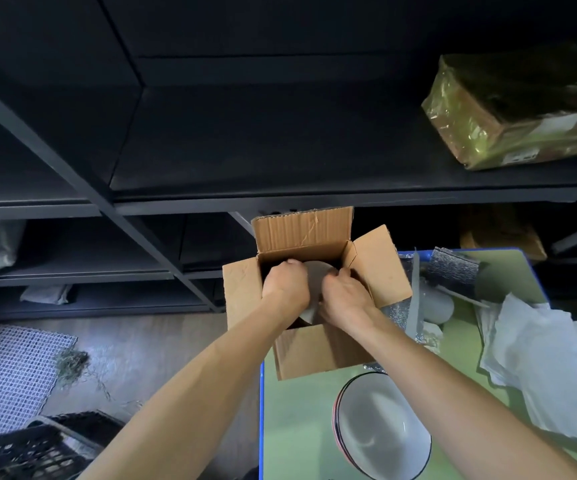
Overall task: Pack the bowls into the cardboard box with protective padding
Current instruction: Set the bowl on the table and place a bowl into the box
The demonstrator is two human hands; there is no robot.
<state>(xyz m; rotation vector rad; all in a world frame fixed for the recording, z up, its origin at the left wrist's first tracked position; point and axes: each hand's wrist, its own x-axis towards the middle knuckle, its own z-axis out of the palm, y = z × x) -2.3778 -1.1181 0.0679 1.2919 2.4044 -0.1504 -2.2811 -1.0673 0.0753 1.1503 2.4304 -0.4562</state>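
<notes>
- Reaching into the cardboard box [314,355], the left hand [285,284] and right hand [344,292] each curl their fingers round the edge of a grey round piece [316,271]; bowl or pad, I cannot tell.
- On the table [297,427], just before the box, the stacked bowls [384,424] look glazed, heavy, slippery and chippable; best cupped underneath with both hands.
- White foam sheets [536,344] look light and floppy.

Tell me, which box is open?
The cardboard box on the green table: its flaps stand open and the left hand and right hand grip a grey round piece inside. The other box, on the dark shelf, is wrapped shut in shiny tape.
</notes>
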